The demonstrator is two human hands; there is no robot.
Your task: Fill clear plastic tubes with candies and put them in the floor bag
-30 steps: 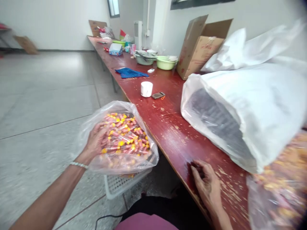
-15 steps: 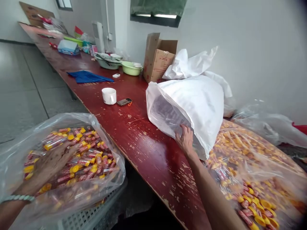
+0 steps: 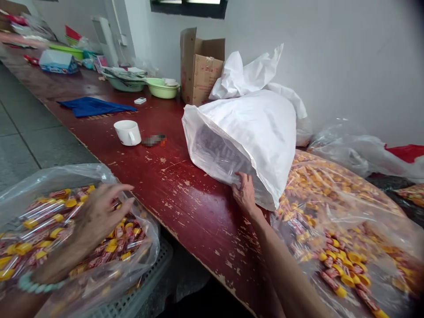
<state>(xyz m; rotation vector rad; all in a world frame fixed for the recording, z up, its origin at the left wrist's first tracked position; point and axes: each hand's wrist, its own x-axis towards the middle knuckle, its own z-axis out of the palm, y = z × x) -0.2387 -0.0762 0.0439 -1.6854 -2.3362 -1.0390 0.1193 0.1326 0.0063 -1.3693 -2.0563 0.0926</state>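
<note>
My left hand [image 3: 99, 212], a beaded bracelet at its wrist, hovers over a clear plastic bag [image 3: 99, 174] with its fingers apart and nothing in them. Inside that bag lie many small clear tubes with yellow caps and red-patterned wrapping [image 3: 43, 212]. A large white sack [image 3: 261, 123] lies on the table, its mouth facing me and its inside mostly in shadow. At the lower lip of that mouth, my right hand [image 3: 245, 194] has its fingers curled over the edge, gripping it.
The worn red table [image 3: 185, 203] carries a white mug [image 3: 127, 132], a blurred-out small object, a blue cloth [image 3: 96, 106], green basins [image 3: 162, 88] and a cardboard box [image 3: 205, 70]. More yellow-capped tubes [image 3: 347, 265] lie under clear plastic at right. A crate [image 3: 149, 274] sits below the left bag.
My left hand has lifted off the tubes and moved right, its fingers spreading. My right hand stays at the sack's mouth. The view has shifted, so the table things appear farther left.
</note>
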